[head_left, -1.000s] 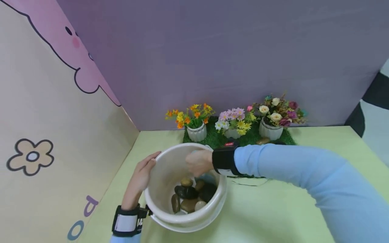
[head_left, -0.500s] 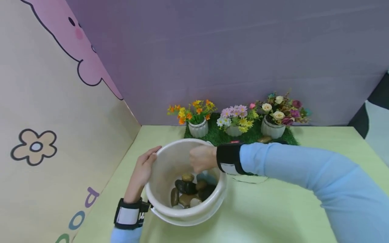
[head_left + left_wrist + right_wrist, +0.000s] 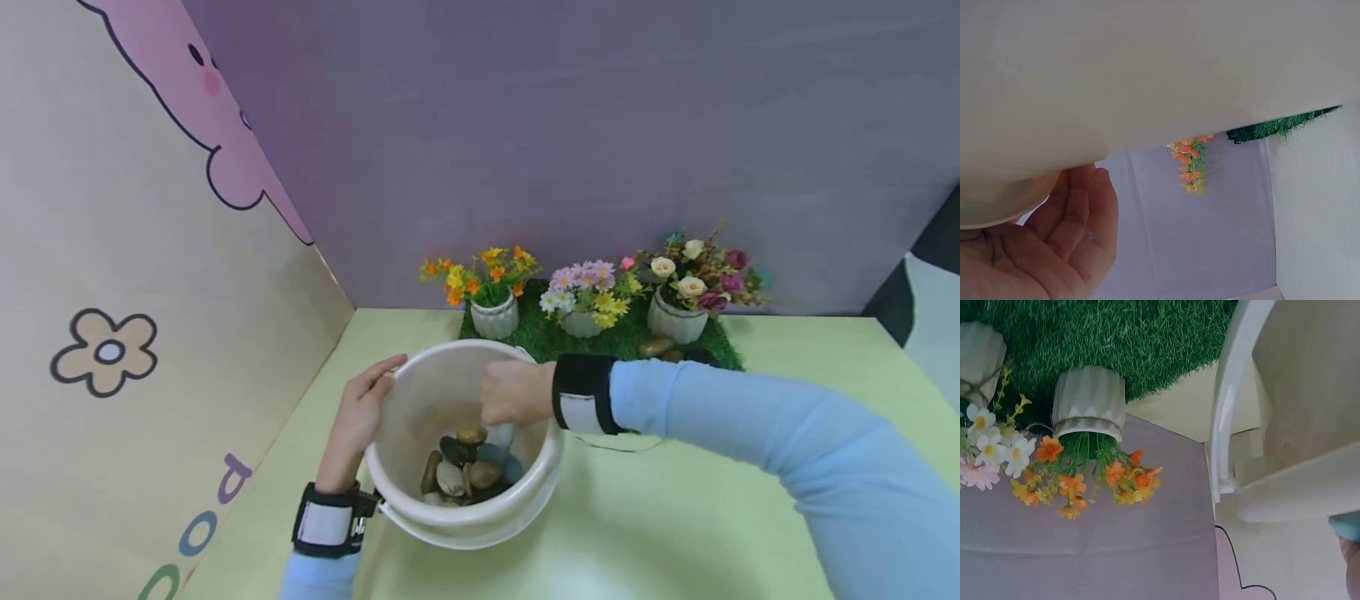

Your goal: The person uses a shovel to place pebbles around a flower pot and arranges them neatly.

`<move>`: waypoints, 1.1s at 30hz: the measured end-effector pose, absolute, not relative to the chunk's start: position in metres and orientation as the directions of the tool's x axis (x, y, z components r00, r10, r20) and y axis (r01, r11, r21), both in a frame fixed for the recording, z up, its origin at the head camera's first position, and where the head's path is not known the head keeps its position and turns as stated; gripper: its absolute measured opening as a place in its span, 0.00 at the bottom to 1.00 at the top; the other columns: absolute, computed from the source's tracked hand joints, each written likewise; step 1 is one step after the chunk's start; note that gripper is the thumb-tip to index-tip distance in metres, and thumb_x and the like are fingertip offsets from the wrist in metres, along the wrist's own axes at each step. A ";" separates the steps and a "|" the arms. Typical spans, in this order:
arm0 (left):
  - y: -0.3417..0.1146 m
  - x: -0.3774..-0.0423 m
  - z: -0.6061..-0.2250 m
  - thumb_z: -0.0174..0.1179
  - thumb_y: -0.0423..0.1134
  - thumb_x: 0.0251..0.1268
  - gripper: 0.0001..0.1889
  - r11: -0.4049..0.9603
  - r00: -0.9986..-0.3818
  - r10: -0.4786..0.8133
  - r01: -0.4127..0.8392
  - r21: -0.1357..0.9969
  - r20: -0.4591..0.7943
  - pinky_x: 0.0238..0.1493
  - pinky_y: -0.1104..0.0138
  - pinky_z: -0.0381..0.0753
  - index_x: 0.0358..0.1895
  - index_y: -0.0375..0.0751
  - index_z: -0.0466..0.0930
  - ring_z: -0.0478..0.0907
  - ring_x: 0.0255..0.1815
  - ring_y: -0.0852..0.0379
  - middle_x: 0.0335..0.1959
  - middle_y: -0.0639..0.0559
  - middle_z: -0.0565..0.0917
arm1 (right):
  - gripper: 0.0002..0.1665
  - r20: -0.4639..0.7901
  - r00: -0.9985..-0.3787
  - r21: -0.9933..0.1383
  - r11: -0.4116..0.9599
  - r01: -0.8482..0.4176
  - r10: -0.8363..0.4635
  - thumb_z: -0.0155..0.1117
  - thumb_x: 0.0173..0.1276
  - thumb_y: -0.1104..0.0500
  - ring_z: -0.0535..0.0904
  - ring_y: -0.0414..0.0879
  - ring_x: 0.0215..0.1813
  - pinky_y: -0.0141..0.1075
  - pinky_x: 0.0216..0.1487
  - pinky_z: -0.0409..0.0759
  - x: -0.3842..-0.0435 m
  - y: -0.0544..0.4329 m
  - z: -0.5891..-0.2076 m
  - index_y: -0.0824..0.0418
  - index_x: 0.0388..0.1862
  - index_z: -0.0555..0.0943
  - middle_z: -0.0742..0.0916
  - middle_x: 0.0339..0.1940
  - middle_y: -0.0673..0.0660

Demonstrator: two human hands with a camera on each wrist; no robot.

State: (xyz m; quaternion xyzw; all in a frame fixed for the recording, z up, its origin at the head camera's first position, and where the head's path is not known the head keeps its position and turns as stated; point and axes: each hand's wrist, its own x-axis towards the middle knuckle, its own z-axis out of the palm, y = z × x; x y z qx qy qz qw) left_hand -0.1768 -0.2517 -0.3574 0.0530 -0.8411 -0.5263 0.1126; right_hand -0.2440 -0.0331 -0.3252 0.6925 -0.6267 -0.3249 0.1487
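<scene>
A white bucket (image 3: 457, 533) stands on the table, slightly tilted toward the camera, with several brown, black and pale stones (image 3: 452, 478) at its bottom. My left hand (image 3: 358, 417) grips its rim on the left side; the left wrist view shows the fingers (image 3: 1102, 206) bent at the rim. Inside the bucket's mouth, my right hand (image 3: 517, 392) is fisted round the handle of a light blue shovel (image 3: 500, 435). Below the fist its blue lower part reaches down among the stones. The handle's teal end (image 3: 1349, 525) shows in the right wrist view.
Behind the bucket, a green turf mat (image 3: 536, 333) carries three white pots of artificial flowers (image 3: 495, 318). A few loose stones (image 3: 656, 346) lie by the right pot. A purple backdrop (image 3: 570, 150) closes the rear, and a decorated wall (image 3: 187, 283) the left.
The stones have shifted in the bucket, a pale one now lying uppermost near the front. My right hand has stayed over them with the shovel; the left keeps its grip. The head view has shifted slightly.
</scene>
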 end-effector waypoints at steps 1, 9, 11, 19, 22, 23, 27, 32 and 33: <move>-0.252 -0.176 -0.358 0.41 0.33 0.69 0.18 0.439 -0.968 -0.210 0.029 0.898 0.134 0.42 0.62 0.79 0.58 0.39 0.73 0.77 0.44 0.44 0.47 0.36 0.79 | 0.04 -0.259 -0.009 0.597 -0.153 -0.787 -0.966 0.63 0.55 0.54 0.80 0.42 0.27 0.36 0.26 0.75 -0.244 -0.033 -0.326 0.45 0.22 0.82 0.85 0.24 0.44; -0.255 -0.171 -0.360 0.41 0.33 0.70 0.18 0.448 -0.970 -0.210 0.016 0.894 0.123 0.48 0.59 0.77 0.59 0.39 0.73 0.75 0.48 0.45 0.54 0.38 0.76 | 0.13 -0.136 -0.180 0.363 0.120 -0.924 -0.974 0.68 0.51 0.42 0.80 0.44 0.29 0.36 0.28 0.76 -0.240 -0.031 -0.329 0.49 0.26 0.82 0.86 0.26 0.47; -0.255 -0.172 -0.360 0.41 0.33 0.69 0.18 0.446 -0.968 -0.216 0.022 0.895 0.131 0.47 0.61 0.77 0.58 0.39 0.73 0.76 0.48 0.46 0.53 0.38 0.77 | 0.14 -0.110 -0.209 0.322 0.164 -0.932 -0.972 0.68 0.51 0.41 0.79 0.43 0.28 0.35 0.27 0.76 -0.240 -0.030 -0.329 0.48 0.28 0.83 0.85 0.26 0.47; -0.252 -0.175 -0.359 0.42 0.33 0.69 0.17 0.410 -0.970 -0.198 0.048 0.911 0.141 0.43 0.68 0.76 0.58 0.38 0.74 0.75 0.45 0.48 0.50 0.38 0.78 | 0.14 0.028 -0.287 0.150 0.287 -0.946 -0.958 0.69 0.50 0.41 0.75 0.41 0.23 0.33 0.21 0.70 -0.243 -0.027 -0.336 0.49 0.25 0.80 0.82 0.20 0.45; -0.252 -0.175 -0.360 0.42 0.33 0.70 0.18 0.407 -0.972 -0.197 0.040 0.913 0.130 0.43 0.67 0.77 0.58 0.38 0.74 0.76 0.46 0.47 0.50 0.37 0.78 | 0.15 0.045 -0.283 0.134 0.287 -0.949 -0.958 0.69 0.50 0.41 0.74 0.41 0.22 0.33 0.20 0.69 -0.244 -0.026 -0.337 0.49 0.24 0.80 0.81 0.19 0.45; -0.252 -0.175 -0.360 0.42 0.33 0.70 0.18 0.404 -0.972 -0.197 0.038 0.914 0.127 0.44 0.66 0.77 0.58 0.38 0.73 0.76 0.46 0.47 0.50 0.37 0.77 | 0.15 0.048 -0.284 0.132 0.288 -0.949 -0.958 0.69 0.49 0.41 0.74 0.41 0.22 0.33 0.20 0.69 -0.244 -0.026 -0.337 0.49 0.24 0.79 0.81 0.19 0.45; -0.253 -0.175 -0.360 0.42 0.33 0.70 0.18 0.402 -0.973 -0.192 0.043 0.915 0.131 0.47 0.62 0.78 0.59 0.38 0.72 0.76 0.49 0.45 0.55 0.38 0.75 | 0.14 0.047 -0.301 0.128 0.304 -0.944 -0.953 0.70 0.48 0.42 0.75 0.41 0.22 0.34 0.20 0.70 -0.244 -0.026 -0.336 0.49 0.23 0.80 0.81 0.19 0.45; -0.254 -0.177 -0.359 0.42 0.34 0.70 0.18 0.403 -0.972 -0.193 0.046 0.914 0.134 0.48 0.60 0.78 0.59 0.40 0.73 0.76 0.50 0.45 0.57 0.39 0.75 | 0.14 0.034 -0.312 0.117 0.314 -0.942 -0.949 0.70 0.49 0.43 0.75 0.41 0.22 0.33 0.21 0.70 -0.246 -0.026 -0.333 0.49 0.23 0.80 0.81 0.19 0.45; -0.254 -0.178 -0.359 0.42 0.33 0.69 0.18 0.403 -0.972 -0.193 0.048 0.914 0.136 0.48 0.60 0.78 0.59 0.40 0.73 0.76 0.50 0.45 0.57 0.40 0.75 | 0.14 0.034 -0.311 0.112 0.312 -0.943 -0.950 0.70 0.49 0.43 0.74 0.41 0.22 0.33 0.21 0.70 -0.246 -0.025 -0.332 0.49 0.23 0.80 0.81 0.19 0.45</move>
